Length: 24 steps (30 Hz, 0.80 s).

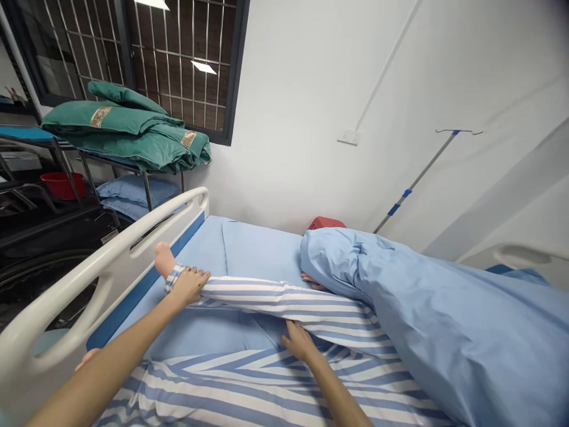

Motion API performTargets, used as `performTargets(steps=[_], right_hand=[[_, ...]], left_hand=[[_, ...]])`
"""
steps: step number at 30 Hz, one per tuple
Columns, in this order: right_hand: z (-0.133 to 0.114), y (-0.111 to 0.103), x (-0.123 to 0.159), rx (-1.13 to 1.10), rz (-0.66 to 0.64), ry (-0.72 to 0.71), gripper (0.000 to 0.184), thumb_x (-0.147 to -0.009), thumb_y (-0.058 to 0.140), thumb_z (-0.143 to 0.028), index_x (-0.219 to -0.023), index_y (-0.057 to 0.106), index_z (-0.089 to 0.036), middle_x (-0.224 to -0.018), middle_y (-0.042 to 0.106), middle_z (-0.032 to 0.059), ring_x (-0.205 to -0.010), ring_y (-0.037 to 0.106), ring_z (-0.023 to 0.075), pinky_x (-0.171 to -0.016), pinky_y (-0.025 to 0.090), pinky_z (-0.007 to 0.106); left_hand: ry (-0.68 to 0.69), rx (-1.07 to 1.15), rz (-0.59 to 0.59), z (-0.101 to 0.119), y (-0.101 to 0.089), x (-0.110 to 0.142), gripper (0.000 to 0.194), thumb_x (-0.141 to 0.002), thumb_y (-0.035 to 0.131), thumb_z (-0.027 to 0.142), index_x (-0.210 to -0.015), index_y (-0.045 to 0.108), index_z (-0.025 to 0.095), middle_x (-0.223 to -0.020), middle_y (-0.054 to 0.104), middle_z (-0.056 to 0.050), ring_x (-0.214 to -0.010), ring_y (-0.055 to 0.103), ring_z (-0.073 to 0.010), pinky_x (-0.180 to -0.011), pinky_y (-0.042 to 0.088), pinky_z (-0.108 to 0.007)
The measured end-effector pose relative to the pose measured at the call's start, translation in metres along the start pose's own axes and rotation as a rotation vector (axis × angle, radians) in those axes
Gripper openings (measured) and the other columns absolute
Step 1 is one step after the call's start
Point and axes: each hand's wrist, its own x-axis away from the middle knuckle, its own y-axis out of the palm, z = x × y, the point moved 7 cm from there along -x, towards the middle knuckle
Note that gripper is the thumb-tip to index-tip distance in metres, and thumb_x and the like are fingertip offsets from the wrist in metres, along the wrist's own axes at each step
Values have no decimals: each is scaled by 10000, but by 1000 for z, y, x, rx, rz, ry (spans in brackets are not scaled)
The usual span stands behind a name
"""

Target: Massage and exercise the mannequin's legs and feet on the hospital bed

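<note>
A leg in blue-and-white striped trousers stretches across the bed, its bare foot near the side rail. My left hand is closed over its lower shin, just above the ankle. Around knee height, my right hand grips the leg's near side, its fingertips tucked partly beneath the cloth. A second striped leg lies closer to me, with part of its foot showing behind my left forearm. A light blue quilt is bunched over the upper body, and some fingers peek out at its edge.
The bed's white rail runs along the left. Beyond it, folded green bedding lies on a chair, above blue pillows. An IV pole leans near the wall, and a red object shows behind the quilt.
</note>
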Motion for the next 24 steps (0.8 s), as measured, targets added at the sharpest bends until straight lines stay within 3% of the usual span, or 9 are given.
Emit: performTargets(steps=[5,8,15,19,24], right_hand=[[0,-24,-4,-17,61,-5,594,-772,447,-272,-1335,375,-93,-1291,501,175,-1268,391,261,-1026,307,345],[1,-13,-2,5,33,14,650,-757,462,-265,-1364,328,-75,-1343,443,189,-1269,387,267,-1027,304,343],[3,29,4,-11,-29,42,631,-735,474,-227,-1337,370,-67,-1309,471,205,-1211,447,286,-988,341,349],[4,35,9,2,-56,37,559,-728,471,-205,-1278,451,-105,-1220,550,171,-1147,496,278,-955,363,343],[0,32,19,-4,-78,41,514,-709,477,-192,-1218,515,-124,-1174,581,156,-1105,519,276,-929,373,344]], left_hand=[[61,-53,53,-3,-43,-26,423,-657,556,174,-1078,519,175,-966,636,-115,-894,558,-267,-769,351,-384],[85,-67,54,-3,-43,-31,428,-643,573,171,-1068,524,171,-962,634,-122,-900,557,-279,-776,350,-393],[8,64,-64,-3,32,-11,467,-636,569,133,-1097,525,195,-998,624,-124,-945,551,-288,-819,351,-416],[-53,123,-94,-2,65,-3,516,-627,552,106,-1133,518,200,-1022,617,-128,-981,538,-298,-841,350,-434],[-93,143,-181,0,91,-1,511,-614,546,122,-1118,533,209,-1038,625,-120,-990,540,-283,-845,373,-423]])
